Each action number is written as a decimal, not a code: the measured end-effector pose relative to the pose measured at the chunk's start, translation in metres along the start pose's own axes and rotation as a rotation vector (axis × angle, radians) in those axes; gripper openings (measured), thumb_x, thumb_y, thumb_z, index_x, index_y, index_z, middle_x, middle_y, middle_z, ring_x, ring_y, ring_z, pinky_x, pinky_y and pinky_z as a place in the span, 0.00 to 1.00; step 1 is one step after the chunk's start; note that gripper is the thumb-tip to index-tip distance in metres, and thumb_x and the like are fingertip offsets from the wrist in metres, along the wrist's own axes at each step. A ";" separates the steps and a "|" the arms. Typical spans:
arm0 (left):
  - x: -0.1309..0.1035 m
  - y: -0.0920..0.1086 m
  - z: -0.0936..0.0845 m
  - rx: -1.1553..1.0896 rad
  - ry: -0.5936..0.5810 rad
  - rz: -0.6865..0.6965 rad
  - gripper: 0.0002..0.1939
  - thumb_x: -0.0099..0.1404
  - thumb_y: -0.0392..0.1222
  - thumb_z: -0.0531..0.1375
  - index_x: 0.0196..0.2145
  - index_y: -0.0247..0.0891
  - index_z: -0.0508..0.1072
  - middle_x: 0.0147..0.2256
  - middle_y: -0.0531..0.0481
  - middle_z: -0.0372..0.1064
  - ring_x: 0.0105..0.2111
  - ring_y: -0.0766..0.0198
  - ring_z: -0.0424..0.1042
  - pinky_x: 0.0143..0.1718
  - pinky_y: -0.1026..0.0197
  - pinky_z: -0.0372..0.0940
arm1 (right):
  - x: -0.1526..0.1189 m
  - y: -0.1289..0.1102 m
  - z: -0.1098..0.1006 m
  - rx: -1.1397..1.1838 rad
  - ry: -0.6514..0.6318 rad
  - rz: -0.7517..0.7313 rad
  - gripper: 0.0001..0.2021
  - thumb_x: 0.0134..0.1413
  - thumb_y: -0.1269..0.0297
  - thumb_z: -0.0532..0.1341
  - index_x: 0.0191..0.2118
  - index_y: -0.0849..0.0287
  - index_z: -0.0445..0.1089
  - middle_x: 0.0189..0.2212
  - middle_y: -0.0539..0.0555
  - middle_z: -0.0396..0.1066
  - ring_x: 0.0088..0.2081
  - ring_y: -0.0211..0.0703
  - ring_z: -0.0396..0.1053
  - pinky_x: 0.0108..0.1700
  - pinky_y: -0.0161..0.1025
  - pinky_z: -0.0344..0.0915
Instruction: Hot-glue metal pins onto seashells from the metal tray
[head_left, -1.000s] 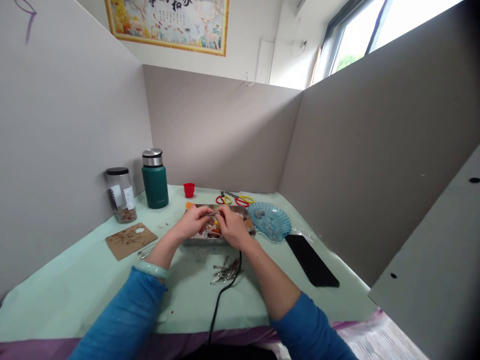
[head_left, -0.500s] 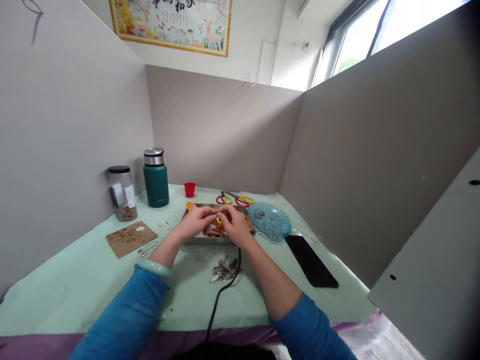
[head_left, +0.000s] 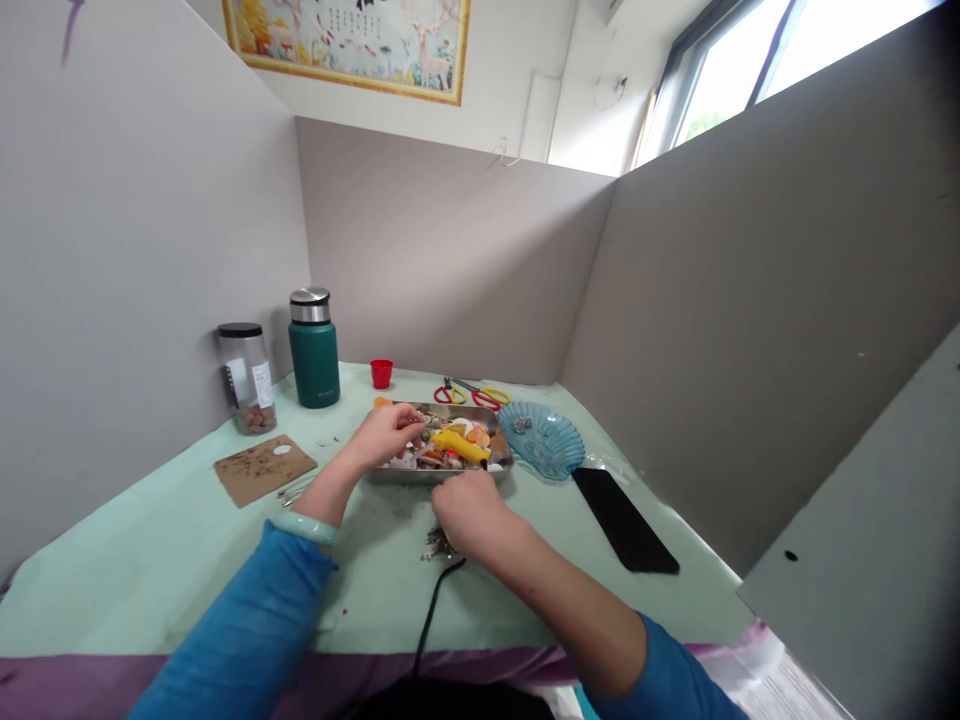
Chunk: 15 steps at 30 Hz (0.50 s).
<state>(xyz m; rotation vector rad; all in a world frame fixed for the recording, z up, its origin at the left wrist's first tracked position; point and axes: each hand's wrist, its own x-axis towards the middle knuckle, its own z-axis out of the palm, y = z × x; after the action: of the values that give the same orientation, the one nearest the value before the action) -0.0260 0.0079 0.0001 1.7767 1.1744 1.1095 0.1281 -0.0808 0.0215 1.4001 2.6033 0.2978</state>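
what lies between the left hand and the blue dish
The head view shows a yellow glue gun amid small mixed pieces in the metal tray, then the tray's right wall, between the left hand and the blue dish.

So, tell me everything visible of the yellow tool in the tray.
The yellow tool lies slantwise on mixed small pieces in the metal tray. Its elongated body looks like smooth plastic. A black cord, partly hidden by the right hand, seems to leave its right end. The left hand is beside its left end; contact is unclear.
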 end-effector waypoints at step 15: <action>-0.006 0.011 -0.003 -0.280 -0.028 -0.034 0.11 0.54 0.44 0.62 0.31 0.33 0.71 0.16 0.53 0.67 0.17 0.68 0.66 0.22 0.67 0.62 | 0.038 0.041 -0.018 0.422 0.602 0.200 0.08 0.58 0.67 0.53 0.40 0.61 0.66 0.37 0.58 0.71 0.39 0.44 0.67 0.39 0.38 0.59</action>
<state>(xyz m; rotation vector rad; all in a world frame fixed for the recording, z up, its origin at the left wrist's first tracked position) -0.0261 -0.0007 0.0095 1.5465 0.9755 1.1631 0.1360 -0.0291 0.0468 1.9739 3.1413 0.2303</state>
